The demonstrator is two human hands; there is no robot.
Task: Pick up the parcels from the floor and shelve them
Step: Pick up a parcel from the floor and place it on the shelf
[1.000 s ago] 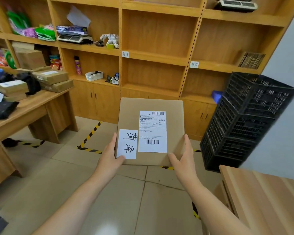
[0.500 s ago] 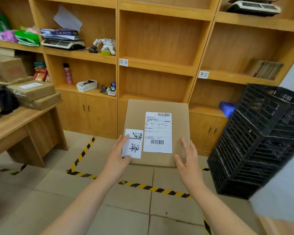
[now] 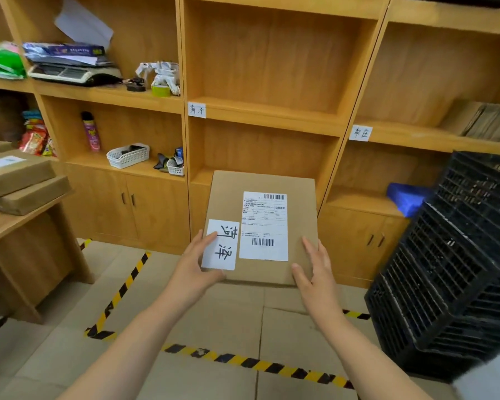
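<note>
I hold a flat brown cardboard parcel (image 3: pixel 228 197) in front of me, level, with a white shipping label and a smaller handwritten white slip on top. My left hand (image 3: pixel 195 265) grips its near left corner, thumb on the slip. My right hand (image 3: pixel 312 269) grips its near right edge. The parcel hovers in front of the wooden shelf unit (image 3: pixel 272 114), its far edge near the lower middle compartment. Both middle compartments hold nothing, and one shelf edge carries a handwritten name tag (image 3: pixel 197 110).
A stack of black plastic crates (image 3: pixel 451 269) leans at the right. A wooden desk (image 3: pixel 18 226) at the left carries more brown parcels (image 3: pixel 15 174). Left shelves hold a scale, papers, a spray can and white baskets. Yellow-black tape (image 3: pixel 257 363) marks the tiled floor.
I have walked closer to the shelf unit, carrying the parcel forward. The shelves now fill the view, the desk has slid left, and my grip on the parcel is unchanged.
</note>
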